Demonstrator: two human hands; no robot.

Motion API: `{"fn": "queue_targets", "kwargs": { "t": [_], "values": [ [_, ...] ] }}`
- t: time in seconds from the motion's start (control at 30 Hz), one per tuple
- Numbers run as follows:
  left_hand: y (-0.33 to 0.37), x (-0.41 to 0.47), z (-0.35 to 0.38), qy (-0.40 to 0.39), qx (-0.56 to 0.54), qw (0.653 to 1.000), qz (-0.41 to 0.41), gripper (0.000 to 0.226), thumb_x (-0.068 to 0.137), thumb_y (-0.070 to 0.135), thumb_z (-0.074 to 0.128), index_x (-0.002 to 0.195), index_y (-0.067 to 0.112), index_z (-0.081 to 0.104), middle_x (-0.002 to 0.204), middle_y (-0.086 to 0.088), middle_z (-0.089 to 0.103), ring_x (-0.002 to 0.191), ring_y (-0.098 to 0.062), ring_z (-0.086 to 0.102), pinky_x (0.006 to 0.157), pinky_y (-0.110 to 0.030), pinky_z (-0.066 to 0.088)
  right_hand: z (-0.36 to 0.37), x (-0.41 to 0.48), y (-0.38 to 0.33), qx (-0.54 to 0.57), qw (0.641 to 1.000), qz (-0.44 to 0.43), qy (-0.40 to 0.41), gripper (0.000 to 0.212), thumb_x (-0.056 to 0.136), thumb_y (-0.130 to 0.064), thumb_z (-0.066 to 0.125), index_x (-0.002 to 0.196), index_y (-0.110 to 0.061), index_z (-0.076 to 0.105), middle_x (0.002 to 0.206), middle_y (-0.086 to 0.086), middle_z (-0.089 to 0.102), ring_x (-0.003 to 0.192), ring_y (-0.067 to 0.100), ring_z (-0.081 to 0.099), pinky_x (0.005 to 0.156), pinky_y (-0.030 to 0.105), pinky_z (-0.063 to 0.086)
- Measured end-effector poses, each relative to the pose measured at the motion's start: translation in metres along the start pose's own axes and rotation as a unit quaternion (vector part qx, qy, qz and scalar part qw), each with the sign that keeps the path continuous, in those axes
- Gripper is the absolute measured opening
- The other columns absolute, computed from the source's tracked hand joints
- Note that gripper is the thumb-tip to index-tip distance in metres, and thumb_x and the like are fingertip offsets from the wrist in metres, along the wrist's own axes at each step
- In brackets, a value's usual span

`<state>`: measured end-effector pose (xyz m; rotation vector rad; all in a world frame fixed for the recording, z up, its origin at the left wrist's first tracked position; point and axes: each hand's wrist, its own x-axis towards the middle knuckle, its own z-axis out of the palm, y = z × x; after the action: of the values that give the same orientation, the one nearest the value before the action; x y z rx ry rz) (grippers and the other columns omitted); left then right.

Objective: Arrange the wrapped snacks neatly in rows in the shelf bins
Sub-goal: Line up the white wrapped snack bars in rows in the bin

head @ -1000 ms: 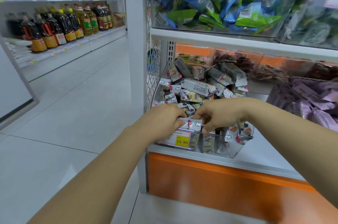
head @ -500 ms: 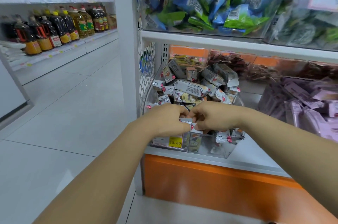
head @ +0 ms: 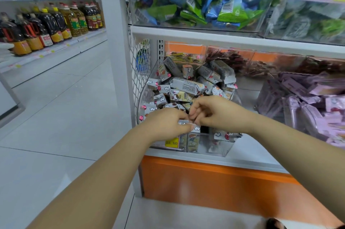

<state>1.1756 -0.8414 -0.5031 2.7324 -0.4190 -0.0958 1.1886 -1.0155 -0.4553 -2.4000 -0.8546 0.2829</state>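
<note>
Shop aisle, pale tiled floor [head: 56, 116]; bottles [head: 56, 23] on the far shelf at left. A clear bin [head: 220, 148] on the low shelf holds a loose heap of snacks [head: 186, 86] and bears a yellow price tag [head: 171, 142]. Over the bin's front edge, the left hand [head: 166, 126] and right hand [head: 218, 114] meet, fingers curled, both pinching one white-wrapped snack [head: 183, 122]. Blue and green packets [head: 205, 4] fill the bin above; purple packs [head: 308, 98] lie to the right.
</note>
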Motion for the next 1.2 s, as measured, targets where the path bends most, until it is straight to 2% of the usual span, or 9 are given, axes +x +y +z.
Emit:
{"fn": "queue_targets", "kwargs": {
  "t": [0.1,0.17,0.3,0.47,0.6,0.83,0.9,1.03,1.2],
  "values": [
    [-0.001,0.000,0.000,-0.003,-0.015,1.000,-0.005,0.025,0.090,0.055,0.048,0.106,0.040,0.061,0.071,0.007,0.057,0.063,-0.004,0.048,0.059,-0.025,0.035,-0.019,-0.016,-0.003,-0.063,0.996,-0.022,0.058,0.030,0.087,0.003,0.053,0.098,-0.022,0.064,0.098,-0.010,0.068,0.080,-0.004,0.064,0.079,0.017,0.051],
    [0.000,0.000,0.000,-0.001,-0.019,1.000,-0.006,0.024,0.090,0.053,0.049,0.105,0.040,0.061,0.067,0.009,0.053,0.061,-0.003,0.047,0.057,-0.025,0.033,-0.030,-0.028,-0.003,-0.161,0.987,-0.012,0.017,0.038,0.083,-0.002,0.055,0.111,-0.027,0.063,0.111,-0.013,0.063,0.081,-0.001,0.061,0.082,0.023,0.049],
    [0.002,-0.001,-0.001,-0.007,-0.018,1.000,-0.007,0.025,0.091,0.052,0.048,0.108,0.039,0.060,0.072,0.011,0.055,0.066,-0.006,0.051,0.057,-0.024,0.034,-0.022,-0.041,0.006,-0.314,0.945,-0.029,-0.088,0.057,0.078,-0.013,0.064,0.132,-0.027,0.050,0.128,-0.005,0.053,0.117,0.016,0.045,0.099,0.033,0.038],
    [0.001,-0.001,-0.001,-0.018,-0.021,1.000,-0.007,0.023,0.091,0.052,0.048,0.109,0.043,0.059,0.081,0.006,0.063,0.076,-0.013,0.058,0.064,-0.026,0.043,-0.016,-0.043,0.014,-0.375,0.923,-0.071,-0.050,0.047,0.085,-0.018,0.061,0.130,-0.031,0.050,0.131,-0.008,0.046,0.118,0.015,0.041,0.096,0.030,0.038],
    [-0.004,0.003,0.002,-0.025,-0.024,0.999,0.006,0.027,0.090,0.055,0.046,0.114,0.050,0.057,0.105,0.004,0.069,0.089,-0.016,0.063,0.082,-0.036,0.052,-0.020,-0.045,0.017,-0.322,0.941,-0.103,0.010,0.035,0.084,-0.024,0.065,0.118,-0.024,0.058,0.120,-0.008,0.054,0.108,0.011,0.048,0.089,0.032,0.044],
    [-0.002,0.001,0.001,-0.027,-0.017,0.999,0.009,0.024,0.092,0.051,0.046,0.113,0.051,0.058,0.092,0.000,0.070,0.077,-0.020,0.062,0.069,-0.028,0.047,-0.017,-0.043,0.007,-0.011,0.965,-0.048,0.257,0.028,0.083,-0.023,0.069,0.109,-0.023,0.058,0.086,-0.003,0.065,0.076,0.008,0.061,0.074,0.023,0.050],
    [-0.003,0.002,0.000,-0.024,-0.018,1.000,0.010,0.025,0.092,0.052,0.046,0.114,0.050,0.057,0.097,0.002,0.070,0.079,-0.019,0.063,0.074,-0.031,0.049,-0.013,-0.037,0.006,-0.022,0.963,-0.011,0.269,0.029,0.085,-0.030,0.067,0.111,-0.031,0.054,0.079,-0.002,0.062,0.070,0.009,0.059,0.067,0.018,0.047],
    [-0.003,0.002,0.001,-0.030,-0.022,0.999,0.008,0.027,0.091,0.053,0.046,0.116,0.050,0.057,0.108,0.005,0.068,0.091,-0.016,0.063,0.083,-0.037,0.052,-0.007,-0.029,0.009,-0.107,0.959,0.020,0.260,0.025,0.088,-0.036,0.061,0.110,-0.026,0.055,0.065,-0.002,0.056,0.062,0.012,0.055,0.062,0.031,0.044],
    [0.004,-0.003,-0.006,-0.017,-0.014,1.000,0.012,0.028,0.095,0.047,0.047,0.119,0.043,0.059,0.064,0.016,0.050,0.057,0.000,0.044,0.059,-0.023,0.036,-0.015,-0.015,0.007,-0.173,0.961,0.055,0.208,0.026,0.087,-0.044,0.060,0.088,-0.018,0.057,0.060,-0.005,0.054,0.061,0.017,0.055,0.054,0.029,0.036]
  ]
}}
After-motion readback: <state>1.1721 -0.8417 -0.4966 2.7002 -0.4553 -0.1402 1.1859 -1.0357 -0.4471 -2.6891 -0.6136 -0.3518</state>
